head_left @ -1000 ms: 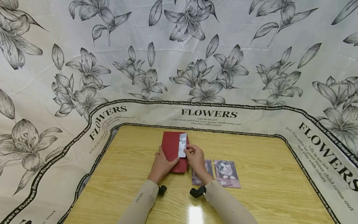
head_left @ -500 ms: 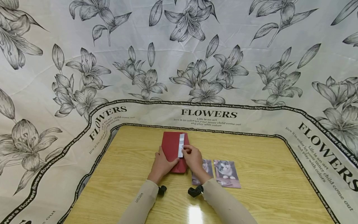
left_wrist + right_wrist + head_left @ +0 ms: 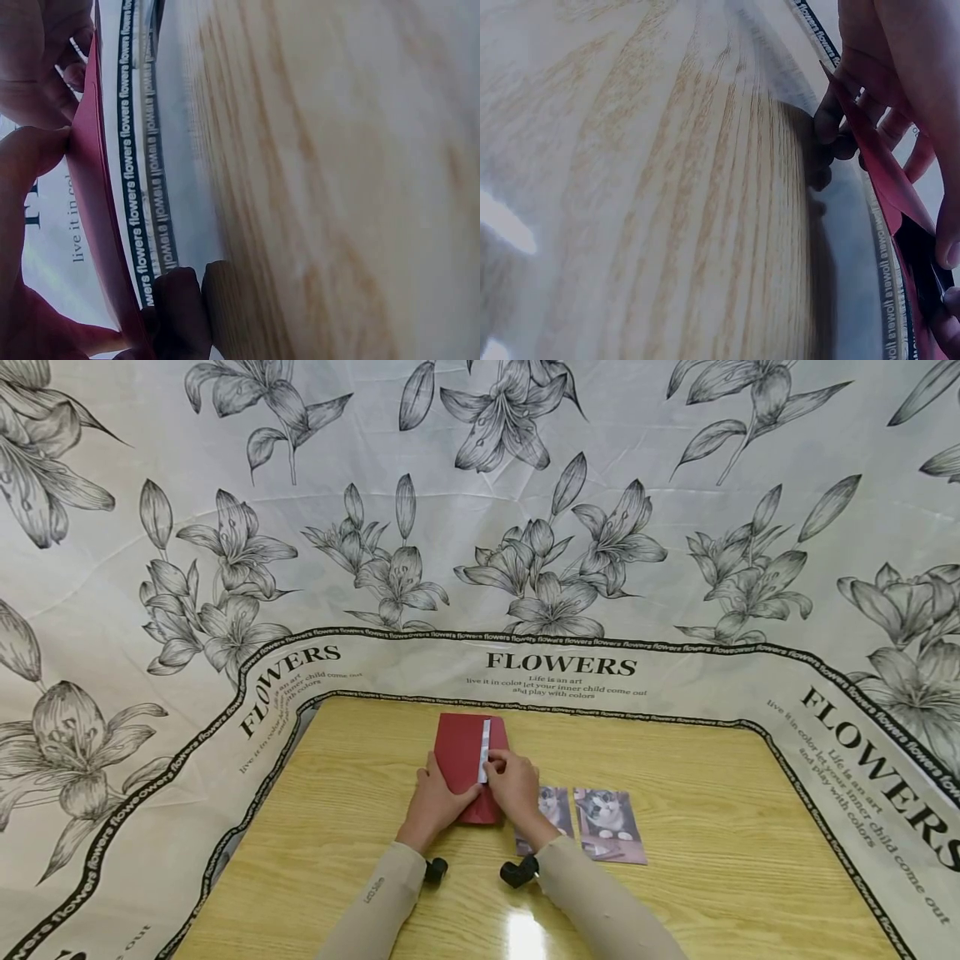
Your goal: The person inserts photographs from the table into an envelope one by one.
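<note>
Red envelope: held in both hands' reach near the far middle of the bench, its long sides running away from the person; the wrist views show this envelope (image 3: pixel 459 745) seen nearly edge-on, raised off the wood and tilted.
Envelope mouth: in the right wrist view a dark gap (image 3: pixel 919 251) opens between the red layers.
Pale card: a narrow upright strip of this card (image 3: pixel 485 745) shows along the right part of the envelope, with red paper on either side of it; how much lies inside cannot be seen.
Left hand: this hand (image 3: pixel 437 795) grasps the envelope by its left side, thumb across the front, other fingers behind.
Right hand: this hand (image 3: pixel 516 787) pinches the card's right edge between thumb and forefinger.
Cat pictures: two lie side by side on the bench to the right of the envelope; the left picture (image 3: pixel 555 810) is partly covered by the right hand, the right picture (image 3: pixel 609 822) lies in full view.
Bench: yellow wood-grain top (image 3: pixel 712 827), with a bright reflection near the person.
Cloth: white sheeting (image 3: pixel 300 485) printed with lilies and "FLOWERS" surrounds the far side.
Sleeves: beige on both arms (image 3: pixel 375 902), with a black device (image 3: pixel 436 870) at each wrist.
</note>
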`<state>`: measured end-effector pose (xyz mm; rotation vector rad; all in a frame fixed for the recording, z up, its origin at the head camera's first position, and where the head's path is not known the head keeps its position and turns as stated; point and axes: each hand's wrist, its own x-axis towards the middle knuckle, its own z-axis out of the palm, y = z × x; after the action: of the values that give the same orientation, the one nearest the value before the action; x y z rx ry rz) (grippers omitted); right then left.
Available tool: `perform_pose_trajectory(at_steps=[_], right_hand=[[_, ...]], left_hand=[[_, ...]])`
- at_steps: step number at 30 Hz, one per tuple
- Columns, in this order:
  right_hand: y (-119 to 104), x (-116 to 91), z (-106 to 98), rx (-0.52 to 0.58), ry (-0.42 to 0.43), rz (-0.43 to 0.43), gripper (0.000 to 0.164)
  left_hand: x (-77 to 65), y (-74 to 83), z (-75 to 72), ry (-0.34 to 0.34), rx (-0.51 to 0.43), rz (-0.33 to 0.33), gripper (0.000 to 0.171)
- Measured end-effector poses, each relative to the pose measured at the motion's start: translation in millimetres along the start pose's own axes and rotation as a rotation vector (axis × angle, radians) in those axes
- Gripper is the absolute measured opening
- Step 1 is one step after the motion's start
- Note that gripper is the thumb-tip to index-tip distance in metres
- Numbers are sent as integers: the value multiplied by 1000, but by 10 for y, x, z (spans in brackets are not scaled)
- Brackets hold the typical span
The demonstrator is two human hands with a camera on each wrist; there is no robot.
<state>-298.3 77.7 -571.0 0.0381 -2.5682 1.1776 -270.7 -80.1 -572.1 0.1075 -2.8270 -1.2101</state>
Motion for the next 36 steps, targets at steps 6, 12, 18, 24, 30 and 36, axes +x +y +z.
perform_pose_trajectory(at_steps=[6,12,18,24,30,36], right_hand=[[-31,-11,7,1,11,-26,22],[-37,-7,10,-29,18,-53,20],[-26,-29,-17,-51,5,-62,21],[18,-74,-117,-19,-23,-43,16],[97,-132,-313,34,-61,15,14],[234,-197,-541,51,-70,68,18]], left_hand=[[-6,8,1,11,1,8,120],[-2,6,10,14,-5,7,120],[-7,8,13,21,1,14,119],[-7,3,20,25,10,9,120],[-19,26,12,3,5,-23,122],[-16,24,0,-4,6,-21,122]])
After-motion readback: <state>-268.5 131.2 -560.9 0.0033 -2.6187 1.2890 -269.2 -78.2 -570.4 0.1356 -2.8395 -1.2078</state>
